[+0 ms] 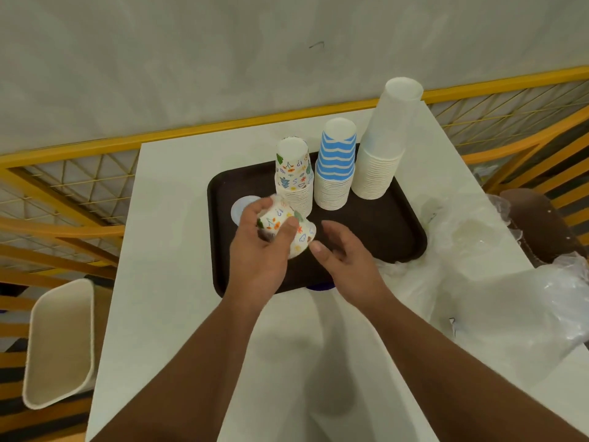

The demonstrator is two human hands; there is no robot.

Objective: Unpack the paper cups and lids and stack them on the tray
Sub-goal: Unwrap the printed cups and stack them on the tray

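Observation:
A dark brown tray point(382, 231) lies on the white table. Three upside-down stacks stand on its far side: flower-print cups point(293, 173), blue-striped cups point(336, 164) and tall plain white cups point(384, 145). My left hand point(259, 247) grips a flower-print cup point(287, 226), tilted on its side above the tray's front left. My right hand point(342, 253) hovers just right of that cup, fingers loosely spread and holding nothing. A white lid point(242, 207) lies flat on the tray, partly behind my left hand.
Crumpled clear plastic wrapping point(516, 301) covers the table's right side. A white bin point(60, 342) stands on the floor at the left. Yellow railing point(79, 148) runs behind the table. A brown chair point(541, 224) stands at the right.

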